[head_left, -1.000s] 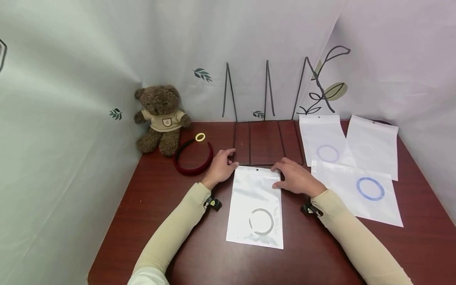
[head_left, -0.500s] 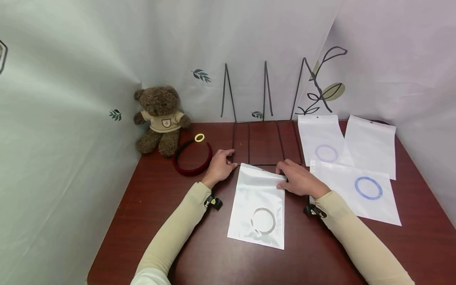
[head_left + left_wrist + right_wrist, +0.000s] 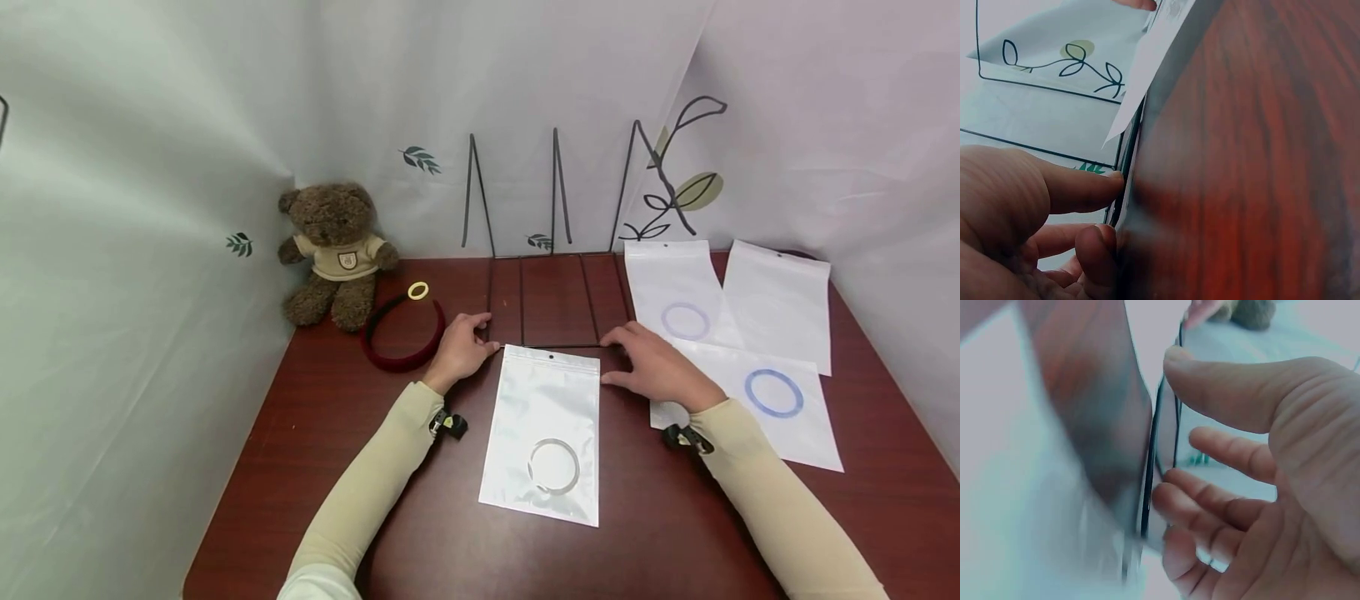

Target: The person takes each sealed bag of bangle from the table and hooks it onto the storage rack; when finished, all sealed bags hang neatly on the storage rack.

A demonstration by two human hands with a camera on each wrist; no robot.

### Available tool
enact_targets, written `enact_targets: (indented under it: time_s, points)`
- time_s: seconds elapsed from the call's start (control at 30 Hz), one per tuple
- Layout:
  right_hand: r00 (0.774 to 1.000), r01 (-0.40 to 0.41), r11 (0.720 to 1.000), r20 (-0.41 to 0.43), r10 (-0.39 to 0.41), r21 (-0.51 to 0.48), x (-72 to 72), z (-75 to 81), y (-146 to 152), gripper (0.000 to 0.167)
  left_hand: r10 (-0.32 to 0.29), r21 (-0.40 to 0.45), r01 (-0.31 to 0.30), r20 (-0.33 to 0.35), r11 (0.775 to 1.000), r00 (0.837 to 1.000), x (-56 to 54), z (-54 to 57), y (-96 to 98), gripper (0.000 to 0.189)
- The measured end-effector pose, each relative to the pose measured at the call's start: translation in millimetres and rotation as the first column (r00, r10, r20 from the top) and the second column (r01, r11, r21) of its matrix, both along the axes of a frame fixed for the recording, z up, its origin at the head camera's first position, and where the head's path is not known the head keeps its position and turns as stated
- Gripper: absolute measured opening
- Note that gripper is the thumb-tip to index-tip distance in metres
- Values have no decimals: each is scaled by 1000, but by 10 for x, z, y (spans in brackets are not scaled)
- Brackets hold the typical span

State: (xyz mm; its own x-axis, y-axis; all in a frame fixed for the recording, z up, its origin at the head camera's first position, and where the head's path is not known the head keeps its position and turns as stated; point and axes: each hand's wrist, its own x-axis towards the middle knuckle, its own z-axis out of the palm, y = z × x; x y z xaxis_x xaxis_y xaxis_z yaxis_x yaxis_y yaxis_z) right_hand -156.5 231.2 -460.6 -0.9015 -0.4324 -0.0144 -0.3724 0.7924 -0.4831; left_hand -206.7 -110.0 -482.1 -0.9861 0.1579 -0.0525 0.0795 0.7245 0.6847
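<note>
In the head view a black wire rack (image 3: 559, 345) with three pointed uprights stands against the back curtain. My left hand (image 3: 459, 352) holds its front left corner; in the left wrist view the fingertips (image 3: 1113, 181) lie against the black wire. A white zip pouch (image 3: 543, 417) with a ring-shaped grey mark lies flat in front of the rack, its top edge by the front wire. My right hand (image 3: 660, 367) hovers near the rack's front right side, thumb and fingers spread apart with nothing between them. The thumb tip is close to the pouch's upper right corner.
Several white pouches overlap at the right, one with a blue ring (image 3: 774, 393) and one with a lilac ring (image 3: 685, 321). Left of the rack lie a dark red headband (image 3: 401, 362) and a small yellow ring (image 3: 417, 291). A teddy bear (image 3: 333, 250) sits in the back left corner.
My right hand has let go of the pouch's top right corner and moved right. The pouch, briefly lifted and creased there, lies flat again, slightly shifted right. My left hand keeps its place.
</note>
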Motion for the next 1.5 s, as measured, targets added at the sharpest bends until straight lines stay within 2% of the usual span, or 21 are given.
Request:
enact_targets:
  time_s: [0.1, 0.2, 0.37, 0.57, 0.77, 1.03, 1.17, 1.27, 1.37, 1.5]
  points:
    - [999, 45, 999, -22, -45, -11, -26, 29, 186, 50, 1, -1, -1, 1, 1000, 1000, -4, 1, -1, 60]
    - [996, 84, 996, -26, -84, 3, -42, 53, 373, 56, 1, -4, -1, 1, 1000, 1000, -10, -2, -4, 61]
    - [994, 111, 991, 12, -112, 71, -52, 61, 629, 67, -6, -6, 6, -1, 1000, 1000, -23, 5, -16, 61]
    - [988, 127, 984, 69, -137, 128, -70, 32, 711, 70, -8, -5, 8, 2, 1000, 1000, -34, 3, -19, 62]
    - [982, 144, 981, 105, -159, 130, -103, 7, 736, 63, -8, -3, 8, 18, 1000, 1000, -30, -1, -2, 63]
    - [979, 147, 987, 129, -155, 70, -113, 10, 735, 44, -13, 8, 13, 21, 1000, 1000, -40, 3, 9, 63]
    - [993, 93, 995, 62, -96, 45, -91, 65, 741, 34, -13, 8, 12, 20, 1000, 1000, -46, 5, 0, 63]
    - [997, 65, 998, -43, -64, 14, -60, 140, 760, 20, -13, 7, 13, 18, 1000, 1000, -46, 9, -10, 65]
    - [990, 56, 998, -124, -61, -38, -23, 245, 781, 13, -21, 6, 21, 22, 1000, 1000, -47, 17, -17, 67]
    - [984, 65, 988, -154, -86, -139, 37, 402, 789, 7, -28, 5, 27, 29, 1000, 999, -43, 27, -25, 65]
